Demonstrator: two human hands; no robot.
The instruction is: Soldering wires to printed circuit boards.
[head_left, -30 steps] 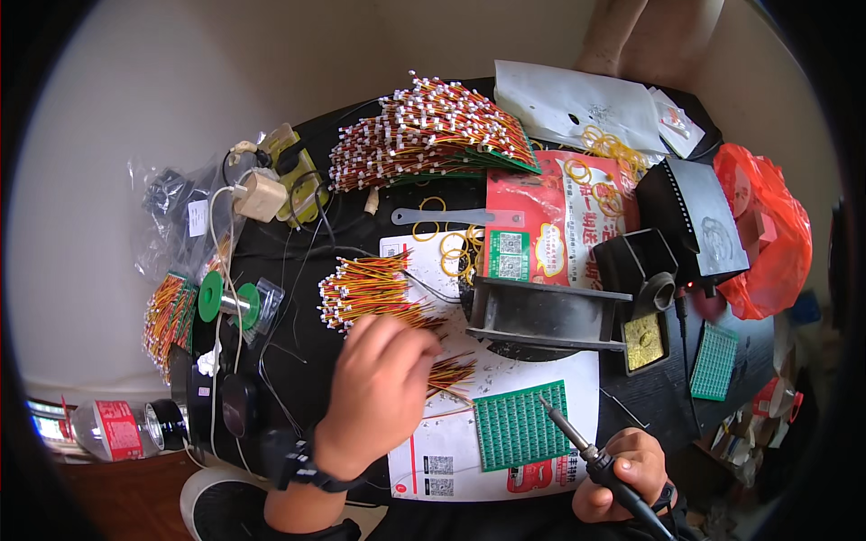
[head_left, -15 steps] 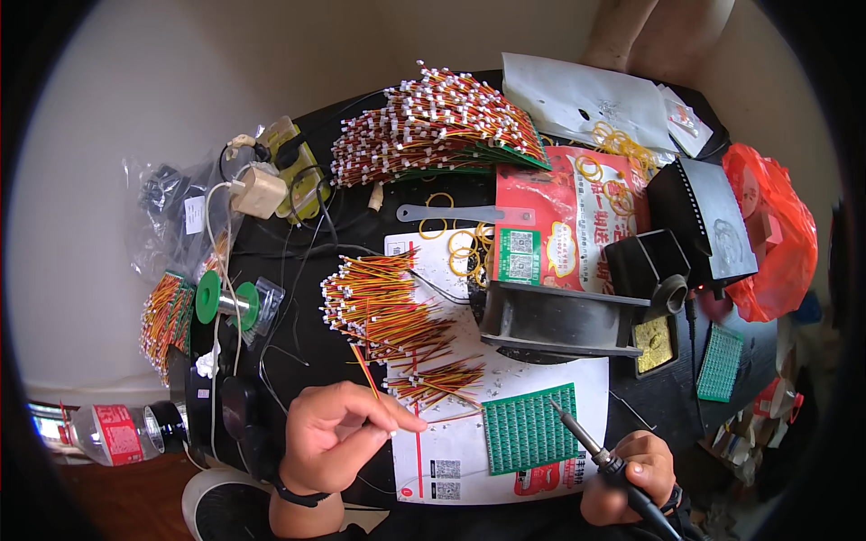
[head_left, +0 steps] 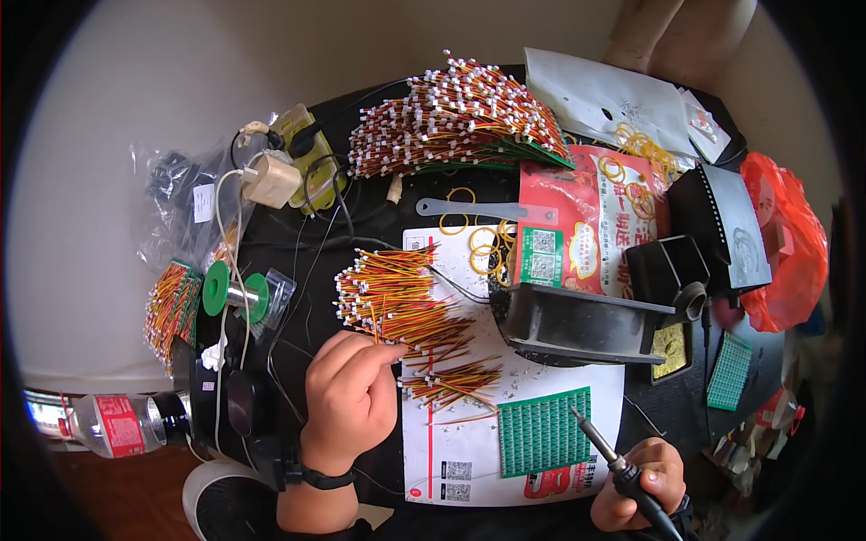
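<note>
My left hand (head_left: 354, 388) is closed in a pinch beside the pile of red-and-yellow wire leads (head_left: 388, 279) with white connectors. One wire lead (head_left: 374, 321) stands up from its fingers; the fingertips touch the edge of the pile. In my right hand (head_left: 651, 478) is a soldering iron (head_left: 603, 442), held like a pen. Its tip points up-left over the right edge of a green circuit board (head_left: 543, 435). A smaller bunch of wire leads (head_left: 456, 383) lies just beyond the board, with a loose lead reaching its left corner.
Beneath the board lies a white printed sheet (head_left: 424, 487). A black fan (head_left: 586, 325) stands behind it, near a tin of yellow sponge (head_left: 669, 350). Boards full of leads (head_left: 460, 117) are stacked at the back. At left are a solder spool (head_left: 236, 296) and a power strip (head_left: 307, 149).
My left hand has moved up and away from the board toward the wire pile. The soldering iron stays near the board's right edge. The whole view has shifted slightly.
</note>
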